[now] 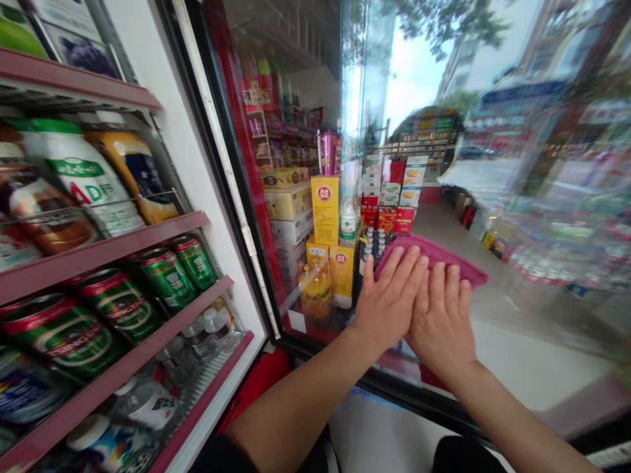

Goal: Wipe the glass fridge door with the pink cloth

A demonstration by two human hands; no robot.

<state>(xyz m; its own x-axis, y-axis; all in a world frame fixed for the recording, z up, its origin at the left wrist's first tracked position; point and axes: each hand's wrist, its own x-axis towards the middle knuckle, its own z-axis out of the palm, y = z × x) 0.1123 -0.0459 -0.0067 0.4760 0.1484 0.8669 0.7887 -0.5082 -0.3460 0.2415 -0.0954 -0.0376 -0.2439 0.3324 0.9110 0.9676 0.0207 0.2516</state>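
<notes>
A folded magenta cloth [446, 255] lies against the glass door [493, 328] of a drinks fridge. My left hand [387, 299] rests flat on the cloth's left part, its fingers stretched upward and its thumb off to the left side. Beside it, my right hand [441, 322] presses flat on the cloth too, fingers extended, the two hands touching near the middle. Neither hand curls round the cloth. Its lower part is hidden beneath my hands, and its right corner sticks out past my right fingers.
On the left, fridge shelves [128, 341] hold green cans [125, 302], a white bottle with a green cap [83, 174] and clear bottles. The door's dark frame [409, 394] runs below my hands. Yellow boxes [325, 210] and stacked goods show in the glass.
</notes>
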